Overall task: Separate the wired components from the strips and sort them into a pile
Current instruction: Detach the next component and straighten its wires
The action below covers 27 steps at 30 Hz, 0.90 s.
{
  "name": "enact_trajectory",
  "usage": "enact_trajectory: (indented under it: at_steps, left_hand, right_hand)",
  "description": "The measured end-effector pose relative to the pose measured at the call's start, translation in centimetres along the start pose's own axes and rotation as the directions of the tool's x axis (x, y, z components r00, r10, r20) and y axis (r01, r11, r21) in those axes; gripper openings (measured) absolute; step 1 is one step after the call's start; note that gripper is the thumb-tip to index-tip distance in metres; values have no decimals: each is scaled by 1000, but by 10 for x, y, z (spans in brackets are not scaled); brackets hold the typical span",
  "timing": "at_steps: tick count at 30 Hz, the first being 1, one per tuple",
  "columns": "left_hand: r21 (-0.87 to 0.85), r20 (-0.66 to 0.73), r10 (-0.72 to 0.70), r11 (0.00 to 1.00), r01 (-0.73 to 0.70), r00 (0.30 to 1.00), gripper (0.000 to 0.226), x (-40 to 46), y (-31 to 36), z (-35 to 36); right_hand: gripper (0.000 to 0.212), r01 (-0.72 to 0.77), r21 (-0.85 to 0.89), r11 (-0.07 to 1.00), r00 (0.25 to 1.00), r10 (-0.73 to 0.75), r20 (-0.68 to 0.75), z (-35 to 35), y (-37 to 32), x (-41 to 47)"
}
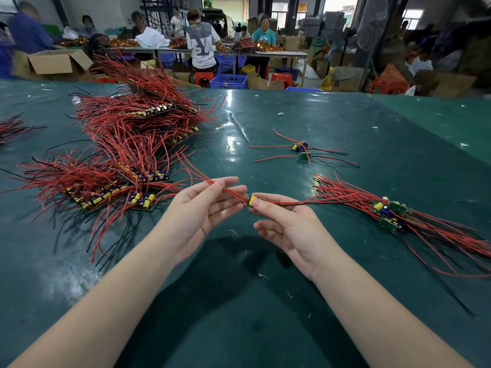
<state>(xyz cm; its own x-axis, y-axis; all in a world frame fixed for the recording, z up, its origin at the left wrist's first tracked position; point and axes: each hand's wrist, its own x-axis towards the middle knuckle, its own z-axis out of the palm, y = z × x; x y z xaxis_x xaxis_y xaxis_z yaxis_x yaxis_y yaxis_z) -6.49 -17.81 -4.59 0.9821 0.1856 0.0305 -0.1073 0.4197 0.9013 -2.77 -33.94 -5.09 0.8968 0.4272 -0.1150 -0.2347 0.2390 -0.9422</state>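
Observation:
One small green wired component (251,201) with a yellow part hangs above the green table (265,301), pinched in the fingertips of my right hand (287,229). Its red wires (231,193) run left across my left hand (206,205), whose straight fingers touch them. Left of my hands lies a big heap of strips (127,160) with red and black wires and yellow capacitors. To the right sits a pile of separated components (389,212) with long red wires. Two or three loose components (301,150) lie farther back.
More red wires (10,126) lie at the far left edge. Small white scraps dot the table. Beyond the table's far edge are cardboard boxes (57,63), blue crates (229,81), red stools and several people working at other tables.

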Motion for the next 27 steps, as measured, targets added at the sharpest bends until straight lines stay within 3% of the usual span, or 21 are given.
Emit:
enact_trajectory:
  at_steps: [6, 11, 22, 24, 27]
  left_hand:
    - [1, -48, 85, 996, -85, 995, 24, 2, 4, -3]
    - [-47, -104, 100, 993, -105, 990, 20, 5, 7, -5]
    - [-38, -179, 104, 993, -112, 978, 21, 5, 8, -8]
    - [-25, -168, 101, 994, -107, 981, 24, 4, 8, -7]
    - [-8, -132, 82, 996, -84, 988, 24, 3, 6, -4]
  right_hand:
    - [28, 58, -37, 998, 993, -61, -104, 0, -8, 4]
    - [29, 121, 41, 992, 980, -113, -162, -3, -13, 6]
    - [22, 130, 117, 985, 985, -115, -126, -6, -10, 10]
    - [12, 121, 105, 987, 991, -114, -72, -6, -8, 10]
    - [16, 139, -3, 990, 990, -139, 23, -4, -3, 8]
